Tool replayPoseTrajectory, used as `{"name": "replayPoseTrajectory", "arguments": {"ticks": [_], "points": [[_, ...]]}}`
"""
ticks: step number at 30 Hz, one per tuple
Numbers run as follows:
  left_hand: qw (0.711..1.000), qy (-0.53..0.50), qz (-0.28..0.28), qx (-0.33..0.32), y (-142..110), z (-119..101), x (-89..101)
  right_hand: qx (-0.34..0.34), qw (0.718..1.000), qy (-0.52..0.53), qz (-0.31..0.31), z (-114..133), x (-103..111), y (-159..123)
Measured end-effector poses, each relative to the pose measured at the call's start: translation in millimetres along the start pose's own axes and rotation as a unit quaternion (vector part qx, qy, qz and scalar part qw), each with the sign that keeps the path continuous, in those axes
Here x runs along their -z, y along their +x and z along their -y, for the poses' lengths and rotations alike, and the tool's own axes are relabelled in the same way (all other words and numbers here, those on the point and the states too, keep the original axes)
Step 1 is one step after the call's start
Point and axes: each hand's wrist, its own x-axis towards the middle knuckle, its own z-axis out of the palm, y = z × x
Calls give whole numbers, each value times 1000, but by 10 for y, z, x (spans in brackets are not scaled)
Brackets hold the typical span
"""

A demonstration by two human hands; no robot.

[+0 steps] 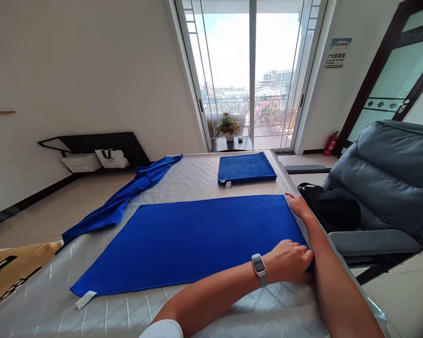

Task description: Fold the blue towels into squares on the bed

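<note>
A blue towel [197, 239] lies spread flat across the bed, with a white tag [86, 300] at its near left corner. My left hand [289, 260], with a watch on the wrist, is closed at the towel's near right corner; its fingertips are partly hidden. At the far right corner, my right hand [298, 205] has its fingers closed on the towel's edge. Beyond them sits a folded blue towel [246, 166] with small white tags. Another blue towel [127, 195], crumpled, drapes over the bed's left edge.
The bed's mattress [186, 180] has a shiny plastic cover. To the right stand a grey armchair [391, 173] and a black bag [333, 206]. A potted flower arrangement [228, 126] is on a small dark table by the glass door. Tan patterned cloth [17, 267] lies at left.
</note>
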Motion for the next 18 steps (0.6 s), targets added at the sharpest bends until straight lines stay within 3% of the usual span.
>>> {"name": "replayPoseTrajectory", "arguments": {"ticks": [10,18], "points": [[998,3,-44,48,-44,-73,-167,-29,998,-61,14,39,-109,16],[984,-95,-33,144,-45,-24,-103,-69,989,-126,27,199,-61,137]]}}
